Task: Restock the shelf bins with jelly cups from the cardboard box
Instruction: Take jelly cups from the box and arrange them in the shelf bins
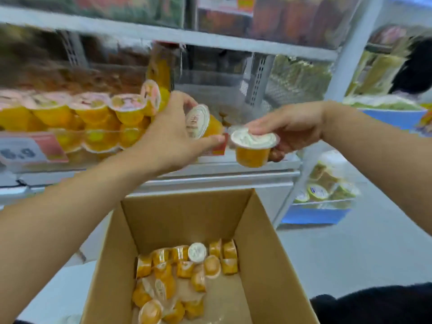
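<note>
You stand at a white metal shelf [217,176] in a shop aisle, both arms stretched over an open cardboard box [264,253] near you. Your left hand [173,139] grips one jelly cup [203,122] tipped on its side, foil lid facing you, fingers and thumb curled round it, just in front of the clear shelf bin [224,90] at centre. Your right hand [287,129] holds a second jelly cup [253,147] upright, thumb across the white lid and fingers curled beneath, just right of the first and above the shelf's front edge. To the left, a neighbouring bin is piled with orange cups [91,118] behind a blurred price tag [22,152]. More orange cups [182,277] lie loose in the bottom of the box, leaving part of its brown floor bare. Above, a higher shelf carries blurred packets. To the right, a pale grey floor [362,253] runs past a blue tray [315,215] of wrapped goods on a low rack; a dark sleeve [374,305] shows at the near right corner.
</note>
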